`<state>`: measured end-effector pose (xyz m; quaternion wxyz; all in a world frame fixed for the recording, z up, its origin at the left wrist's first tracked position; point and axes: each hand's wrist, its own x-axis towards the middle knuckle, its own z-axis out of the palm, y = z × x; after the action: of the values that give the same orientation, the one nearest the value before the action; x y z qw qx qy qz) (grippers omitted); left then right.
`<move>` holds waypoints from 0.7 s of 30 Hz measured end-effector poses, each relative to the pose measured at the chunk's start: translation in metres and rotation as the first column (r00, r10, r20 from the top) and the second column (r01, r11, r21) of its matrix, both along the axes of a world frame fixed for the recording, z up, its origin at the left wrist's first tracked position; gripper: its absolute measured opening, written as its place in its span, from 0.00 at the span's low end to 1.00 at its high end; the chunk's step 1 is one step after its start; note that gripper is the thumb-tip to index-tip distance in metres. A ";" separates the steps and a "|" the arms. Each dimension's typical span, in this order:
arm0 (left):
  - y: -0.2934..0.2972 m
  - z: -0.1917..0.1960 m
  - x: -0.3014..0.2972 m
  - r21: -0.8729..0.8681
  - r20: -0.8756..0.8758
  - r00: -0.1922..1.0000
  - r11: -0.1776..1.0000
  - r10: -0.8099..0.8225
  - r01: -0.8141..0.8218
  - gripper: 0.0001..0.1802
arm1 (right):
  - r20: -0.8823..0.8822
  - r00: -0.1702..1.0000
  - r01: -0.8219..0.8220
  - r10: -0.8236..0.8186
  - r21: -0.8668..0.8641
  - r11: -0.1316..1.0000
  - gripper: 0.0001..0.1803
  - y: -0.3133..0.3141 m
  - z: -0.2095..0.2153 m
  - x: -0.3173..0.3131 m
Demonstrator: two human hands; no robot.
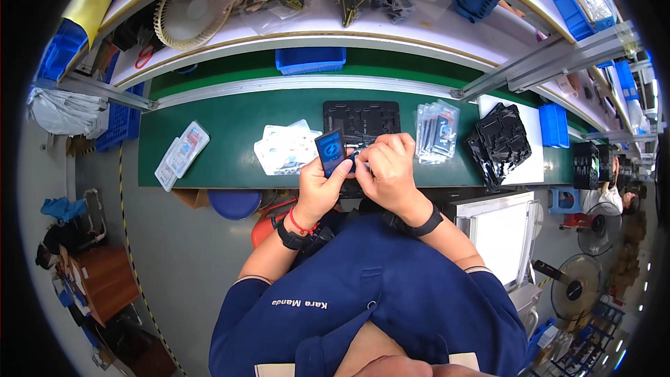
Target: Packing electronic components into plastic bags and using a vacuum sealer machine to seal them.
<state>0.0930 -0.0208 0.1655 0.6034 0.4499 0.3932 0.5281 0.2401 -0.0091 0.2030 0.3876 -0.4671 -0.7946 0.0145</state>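
My left hand (318, 194) is closed on a dark flat package (330, 148) with a blue lightning emblem, holding it tilted above the bench's near edge. Beside it, the fingers of my right hand (392, 173) are pinched together at the package's lower right side; whatever they grip is too small to make out. Just beyond both hands lies a black moulded tray (363, 117) with small recesses. White printed packs in clear plastic (285, 146) are spread to the left of the hands. Several clear packs with dark inserts (437, 131) lie overlapping to the right.
On the green bench (234, 115), two clear packs (183, 155) lie far left. Black moulded trays (498, 144) are heaped at the right, near a blue bin (554, 126). A shelf (391, 31) with bagged parts spans the back. A fan (578, 286) stands at lower right.
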 end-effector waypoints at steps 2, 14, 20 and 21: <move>-0.001 -0.002 0.000 0.037 -0.023 1.000 0.999 0.014 -0.013 0.11 | 0.007 1.000 -0.011 0.010 0.007 1.000 0.07 0.000 -0.002 -0.004; 0.010 0.012 -0.005 -0.225 0.276 0.950 0.971 0.149 -0.087 0.11 | -0.144 0.989 0.030 -0.043 -0.088 0.996 0.08 -0.010 -0.002 0.000; 0.003 0.018 0.005 -0.053 0.214 0.961 0.984 0.177 -0.170 0.12 | -0.205 0.970 0.116 -0.127 -0.065 0.991 0.07 -0.009 -0.001 -0.009; 0.003 0.018 0.005 -0.020 0.200 0.963 0.984 0.180 -0.180 0.12 | -0.182 0.975 0.119 -0.124 -0.038 0.992 0.07 -0.008 0.000 -0.010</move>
<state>0.0984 -0.0178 0.1839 0.5900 0.3562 0.3700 0.6230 0.2306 -0.0174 0.2033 0.4534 -0.5164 -0.7251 0.0446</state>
